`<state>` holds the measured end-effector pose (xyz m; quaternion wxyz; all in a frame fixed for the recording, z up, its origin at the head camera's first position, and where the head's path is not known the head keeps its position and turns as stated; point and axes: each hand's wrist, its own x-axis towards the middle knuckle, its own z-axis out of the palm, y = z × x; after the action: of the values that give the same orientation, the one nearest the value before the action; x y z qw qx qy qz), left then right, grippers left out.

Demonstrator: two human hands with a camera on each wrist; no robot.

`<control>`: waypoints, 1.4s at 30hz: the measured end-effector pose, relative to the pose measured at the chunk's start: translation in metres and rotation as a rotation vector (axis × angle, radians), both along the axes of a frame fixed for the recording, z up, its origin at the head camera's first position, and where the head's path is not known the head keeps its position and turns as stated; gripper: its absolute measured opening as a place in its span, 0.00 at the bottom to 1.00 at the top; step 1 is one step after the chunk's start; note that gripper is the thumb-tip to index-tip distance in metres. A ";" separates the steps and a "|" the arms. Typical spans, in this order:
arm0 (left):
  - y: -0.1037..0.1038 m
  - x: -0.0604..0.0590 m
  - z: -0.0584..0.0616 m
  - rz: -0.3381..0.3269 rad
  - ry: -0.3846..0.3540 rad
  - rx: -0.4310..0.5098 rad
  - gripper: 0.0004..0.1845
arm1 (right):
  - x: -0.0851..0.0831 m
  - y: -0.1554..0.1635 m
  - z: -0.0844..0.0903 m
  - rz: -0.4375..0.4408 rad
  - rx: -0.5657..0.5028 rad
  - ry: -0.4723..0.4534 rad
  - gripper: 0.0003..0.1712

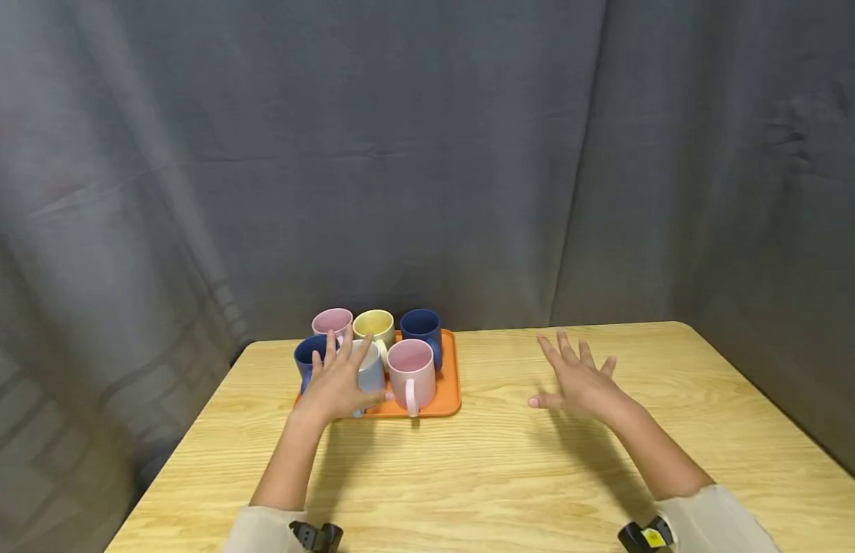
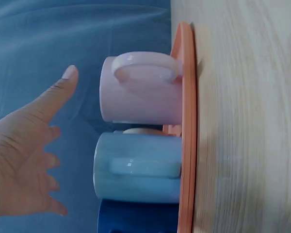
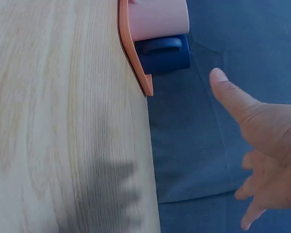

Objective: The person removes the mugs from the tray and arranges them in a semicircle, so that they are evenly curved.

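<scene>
Several mugs stand upright in two rows on an orange tray (image 1: 449, 384). At the back are a pink mug (image 1: 330, 319), a yellow mug (image 1: 375, 324) and a dark blue mug (image 1: 422, 326). The front row has another dark blue mug (image 1: 306, 358), a light blue mug (image 2: 136, 167) and a second pink mug (image 1: 411, 369). My left hand (image 1: 333, 388) hovers with spread fingers above the front row, partly hiding the light blue and left dark blue mugs; it holds nothing. Over the wood to the right of the tray, my right hand (image 1: 582, 384) is also spread, holding nothing.
The tray sits at the back left of a light wooden table (image 1: 510, 476). Grey-blue curtains (image 1: 427, 153) hang behind the table and along its sides. A black strap device (image 1: 316, 536) is on each wrist near the pale sleeves.
</scene>
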<state>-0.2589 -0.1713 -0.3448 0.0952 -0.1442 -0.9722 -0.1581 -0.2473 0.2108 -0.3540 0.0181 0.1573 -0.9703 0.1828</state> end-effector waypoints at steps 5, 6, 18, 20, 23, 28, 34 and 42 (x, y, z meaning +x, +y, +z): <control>-0.015 0.001 0.001 0.093 0.236 0.193 0.46 | 0.001 0.000 -0.001 0.005 -0.028 0.076 0.62; -0.019 0.001 0.001 0.143 0.294 0.253 0.42 | 0.000 -0.001 -0.002 0.005 -0.035 0.083 0.62; -0.069 0.001 -0.023 0.543 0.221 0.484 0.24 | -0.002 -0.005 -0.007 0.009 -0.074 0.125 0.63; -0.073 0.001 -0.032 0.555 0.195 0.472 0.24 | -0.002 -0.006 -0.008 0.005 -0.069 0.127 0.62; -0.078 0.001 -0.045 0.575 0.143 0.448 0.24 | -0.001 -0.008 -0.008 0.000 -0.063 0.130 0.61; -0.084 0.001 -0.062 0.606 0.051 0.439 0.24 | 0.000 -0.010 -0.010 0.006 -0.050 0.146 0.60; -0.084 -0.005 -0.076 0.564 0.007 0.402 0.22 | 0.000 -0.011 -0.013 0.019 -0.040 0.143 0.58; -0.085 -0.010 -0.084 0.525 -0.026 0.391 0.14 | -0.001 -0.017 -0.020 0.041 -0.031 0.154 0.55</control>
<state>-0.2693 -0.2564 -0.4290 0.1463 0.1342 -0.9285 -0.3139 -0.2487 0.1936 -0.3744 0.0912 0.1905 -0.9597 0.1856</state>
